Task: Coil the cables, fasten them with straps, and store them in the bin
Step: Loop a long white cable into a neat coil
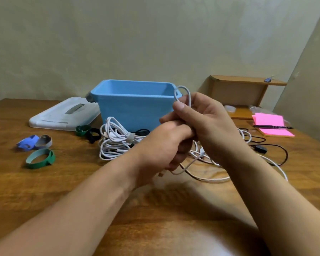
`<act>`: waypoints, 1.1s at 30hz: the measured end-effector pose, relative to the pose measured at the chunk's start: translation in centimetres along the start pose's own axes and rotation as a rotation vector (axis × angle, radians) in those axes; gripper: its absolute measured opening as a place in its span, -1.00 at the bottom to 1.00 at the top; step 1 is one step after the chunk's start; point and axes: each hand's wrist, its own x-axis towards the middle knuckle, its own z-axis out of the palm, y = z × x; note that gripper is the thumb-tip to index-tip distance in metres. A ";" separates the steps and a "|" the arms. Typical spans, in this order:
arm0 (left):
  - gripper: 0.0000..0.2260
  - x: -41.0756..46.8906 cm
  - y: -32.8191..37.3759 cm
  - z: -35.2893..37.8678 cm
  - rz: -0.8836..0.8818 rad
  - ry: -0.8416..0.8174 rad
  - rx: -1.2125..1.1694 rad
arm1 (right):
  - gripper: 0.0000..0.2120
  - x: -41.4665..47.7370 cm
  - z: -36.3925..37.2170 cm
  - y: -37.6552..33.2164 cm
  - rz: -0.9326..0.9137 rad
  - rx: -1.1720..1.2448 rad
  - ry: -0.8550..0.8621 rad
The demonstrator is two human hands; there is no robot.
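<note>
Two grips curl round one white cable: left hand below, right hand pinching its upper loop.

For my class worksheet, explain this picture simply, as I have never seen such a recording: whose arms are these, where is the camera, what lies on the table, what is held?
No machine here: a person works with bare hands. The picture comes from a camera worn on the head, looking forward and down. The left hand and right hand both hold a thin white cable, one loop rising above the right hand's grip. On the brown wooden table are an open blue plastic bin, a white plastic lid, a bundle of white cables, looped straps such as a green fabric strap, and pink sticky notes.
</note>
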 end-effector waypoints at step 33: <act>-0.57 0.5 -0.9 0.1 -0.045 0.131 -0.227 | -0.81 -0.2 -0.3 0.3 -0.247 -1.047 0.180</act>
